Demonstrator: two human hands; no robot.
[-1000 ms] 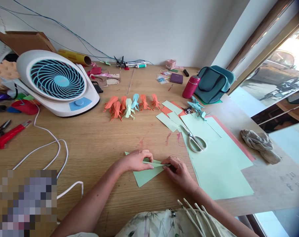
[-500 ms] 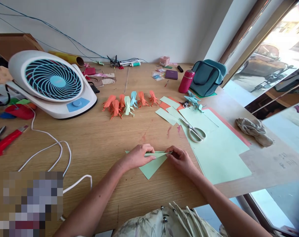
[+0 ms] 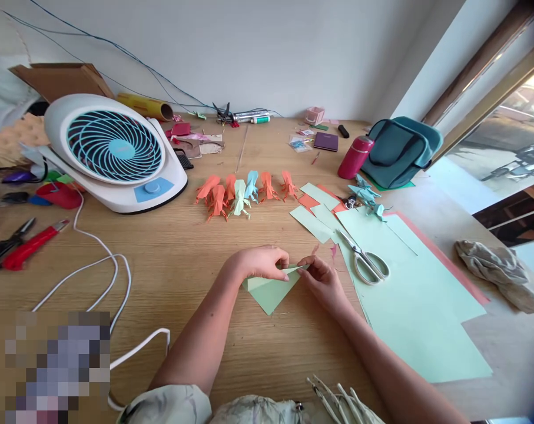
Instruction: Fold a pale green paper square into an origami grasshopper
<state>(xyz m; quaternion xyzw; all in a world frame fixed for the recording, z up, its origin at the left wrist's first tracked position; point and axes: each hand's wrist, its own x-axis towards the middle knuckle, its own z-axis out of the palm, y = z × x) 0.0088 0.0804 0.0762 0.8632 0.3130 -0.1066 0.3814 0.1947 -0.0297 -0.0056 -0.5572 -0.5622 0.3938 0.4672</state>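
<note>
A wooden table (image 3: pixel 173 247) fills the head view, paper insects (image 3: pixel 240 200) standing beyond the hands. A partly folded green paper (image 3: pixel 271 294) lies between them: the left hand (image 3: pixel 264 262) arches over it, thumb on a flap, its grip unclear; the right hand (image 3: pixel 326 282) pinches the right corner. Folding seems in hand; creasing would call for lined-up edges.
</note>
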